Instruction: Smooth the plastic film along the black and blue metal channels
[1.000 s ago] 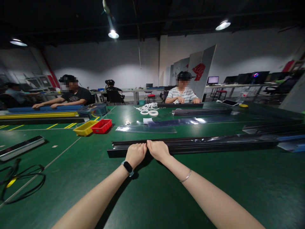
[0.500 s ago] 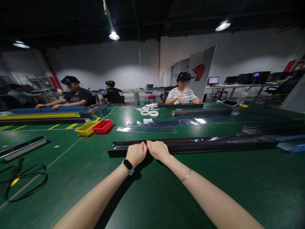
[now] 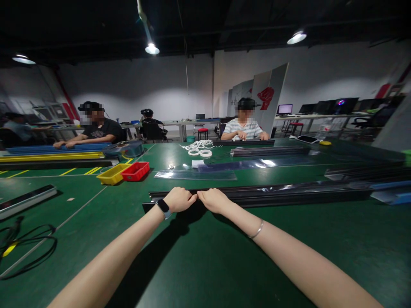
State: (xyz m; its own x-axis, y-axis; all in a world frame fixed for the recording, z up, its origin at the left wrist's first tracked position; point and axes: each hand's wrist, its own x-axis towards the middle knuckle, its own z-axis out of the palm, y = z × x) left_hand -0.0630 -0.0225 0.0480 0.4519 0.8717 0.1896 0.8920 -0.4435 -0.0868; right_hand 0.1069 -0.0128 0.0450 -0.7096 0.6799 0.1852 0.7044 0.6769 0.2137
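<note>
A long black channel-shaped profile (image 3: 289, 197) lies crosswise on the green table (image 3: 244, 248) in front of me, with shiny clear film along part of its top. My left hand (image 3: 178, 199), with a watch on its wrist, is closed over the profile toward its left end, thumb pointing right. Close beside it, my right hand (image 3: 213, 200) is also closed on the profile, its fingertips curled and nearly meeting the left thumb. Both hands hide what lies right under their fingers. Beyond them are strips of clear plastic film (image 3: 195, 175).
Yellow (image 3: 112, 174) and red (image 3: 136, 171) bins stand left of the film. Black cables (image 3: 28, 252) and a long device (image 3: 27, 201) lie at left. White tape rolls (image 3: 205, 152) are farther back. Blue profiles (image 3: 393, 193) lie at right. Two co-workers sit across the table.
My left hand has turned at the wrist and its back now lies flatter, with the thumb stretched toward the right hand. My right hand stays almost in place. The view has shifted slightly.
</note>
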